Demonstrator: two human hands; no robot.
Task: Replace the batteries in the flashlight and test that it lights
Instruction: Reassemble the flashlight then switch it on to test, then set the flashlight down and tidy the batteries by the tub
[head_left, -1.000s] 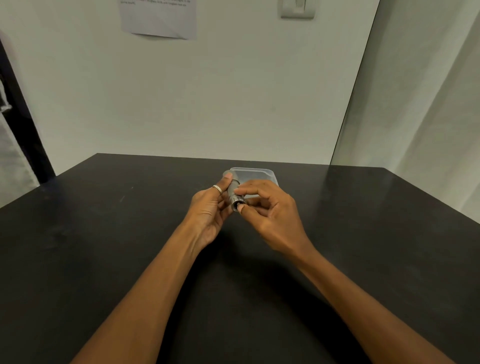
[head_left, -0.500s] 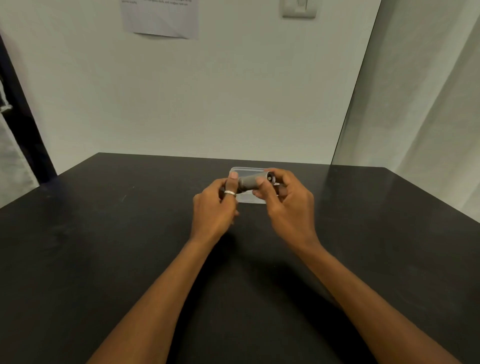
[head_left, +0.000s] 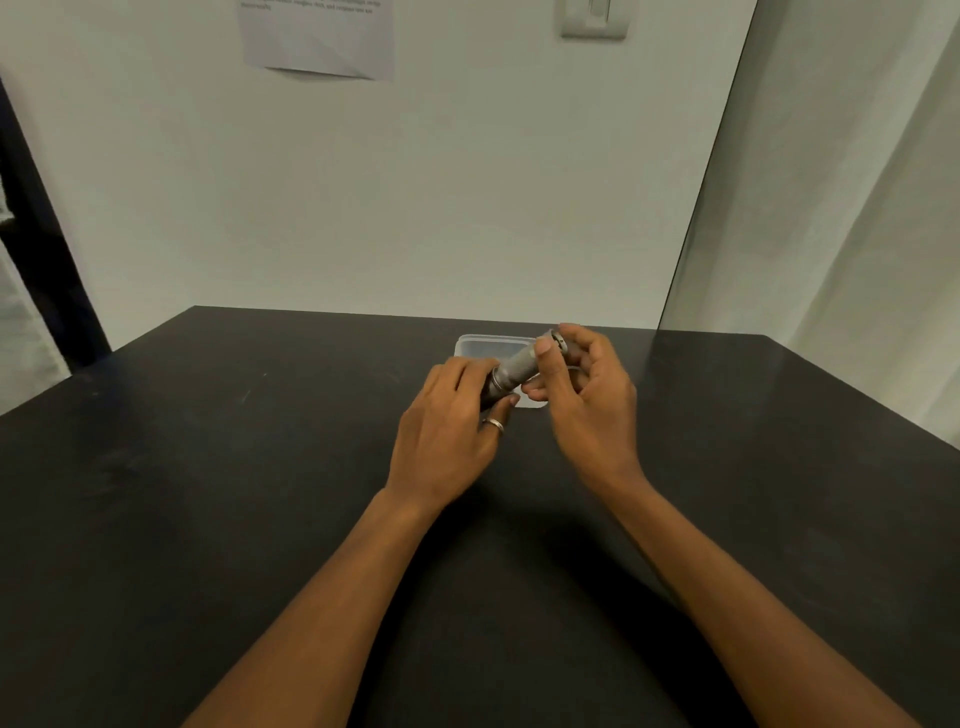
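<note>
Although the flashlight (head_left: 514, 369) is small enough to be spanned by two hands, it appears to be a rigid grey metal cylinder, judged moderately light and unlikely to deform. It is held in the air, tilted, above the far middle of the black table (head_left: 208, 493), just in front of a clear plastic container (head_left: 483, 345) near the far edge. The left hand (head_left: 447, 431) is wrapped around the lower, darker end, fingers closed on it. The right hand (head_left: 587, 395) pinches the upper end between thumb and forefinger, remaining fingers loosely spread. The barrel looks finely textured, which should aid grip; the smooth ringed ends are judged more slippery. Whether batteries are inside cannot be determined.
</note>
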